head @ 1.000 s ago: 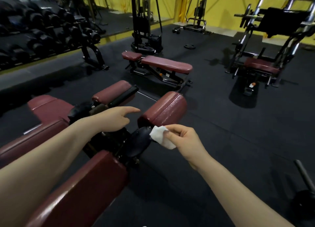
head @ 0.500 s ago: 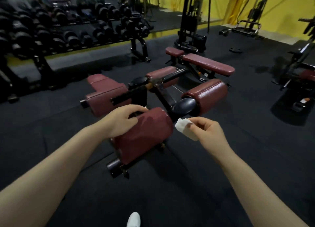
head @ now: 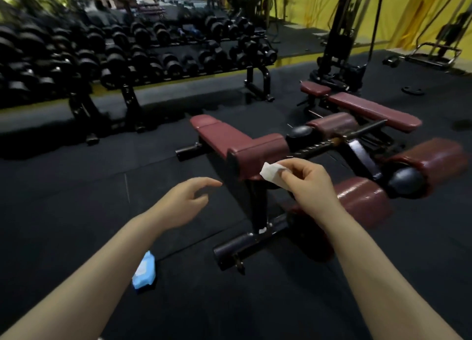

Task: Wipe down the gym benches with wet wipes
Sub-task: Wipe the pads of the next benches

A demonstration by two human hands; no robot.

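Note:
A maroon padded bench (head: pixel 229 137) with black frame and roller pads (head: pixel 429 160) stands in front of me. My right hand (head: pixel 311 181) pinches a white wet wipe (head: pixel 272 174) just in front of the bench's near pad end. My left hand (head: pixel 184 201) hovers open over the floor to the left of the bench, touching nothing. A second maroon flat bench (head: pixel 370 109) stands behind the first. A blue wet wipe pack (head: pixel 143 270) lies on the black floor under my left forearm.
A long dumbbell rack (head: pixel 127 58) runs along the left and back. A cable machine (head: pixel 339 45) stands at the back right by the yellow wall. Black rubber flooring (head: pixel 76 186) spreads to the left and front of the bench.
My view has swung left and back from the bench. My left hand has come off the roller pad and now hangs open. The wipe pack has come into view on the floor.

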